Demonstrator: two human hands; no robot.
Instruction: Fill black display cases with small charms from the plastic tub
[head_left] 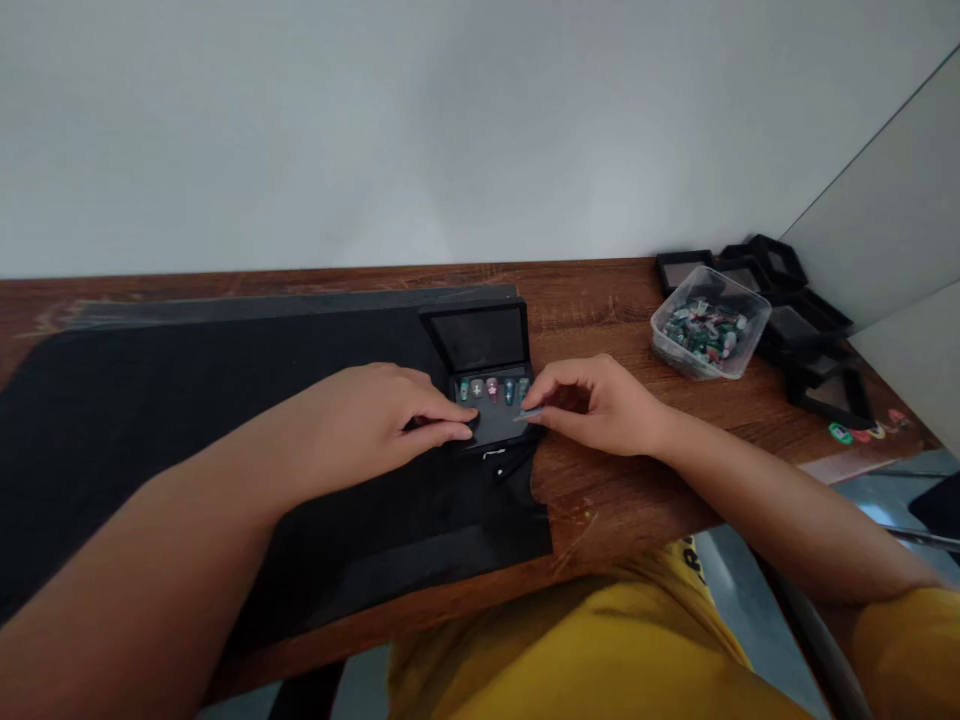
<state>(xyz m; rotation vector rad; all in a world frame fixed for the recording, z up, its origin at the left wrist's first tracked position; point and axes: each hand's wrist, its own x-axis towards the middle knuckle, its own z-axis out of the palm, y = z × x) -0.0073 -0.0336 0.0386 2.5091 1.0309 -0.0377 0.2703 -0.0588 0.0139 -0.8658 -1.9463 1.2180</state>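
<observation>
A small black box (487, 436) stands with its windowed lid (478, 338) raised. Inside, a row of several decorated press-on nails (492, 389) lies along the back, in teal, silver, pink and blue. My left hand (390, 415) is closed at the box's left edge, thumb and forefinger gripping it. Between the thumb and forefinger of my right hand (600, 405) is a thin clear strip (528, 414), held over the right side of the box. The fingers partly cover the rightmost nail.
A black mat (187, 390) covers the left of the wooden table (592, 310). On the right are a clear plastic tub (705, 370) of loose nails and several black boxes (832, 395). A small black item (514, 463) lies just in front of the open box. A wall rises behind.
</observation>
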